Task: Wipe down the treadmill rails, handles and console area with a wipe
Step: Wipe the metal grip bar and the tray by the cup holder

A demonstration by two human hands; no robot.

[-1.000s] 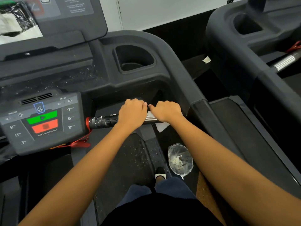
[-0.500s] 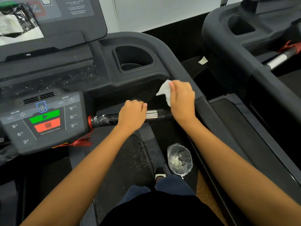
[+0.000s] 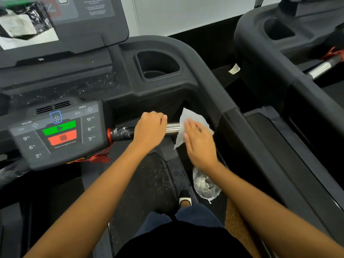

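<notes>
Two bare hands were at the handle bar of the treadmill. The left hand gripped the middle of the bar, with its fingers curled tight round it. The right hand was just beside it. Its fingers were nearly straight and close together. They pressed the white wipe onto the shiny silver end of the bar. The wipe hung over the bar, one corner pointing up and one pointing down. White smears showed on the black part of the bar, left of the left hand.

Left of the bar sat the console, with a green button above a red one and numbers on both sides. A red cord hung under it. Behind the bar was a deep cup holder, and a screen stood at the top left. White specks lay on the dark tray above the console and on the belt below. A clear plastic bag with white bits inside lay near a shoe. A second treadmill stood to the right, in front of a pale wall.
</notes>
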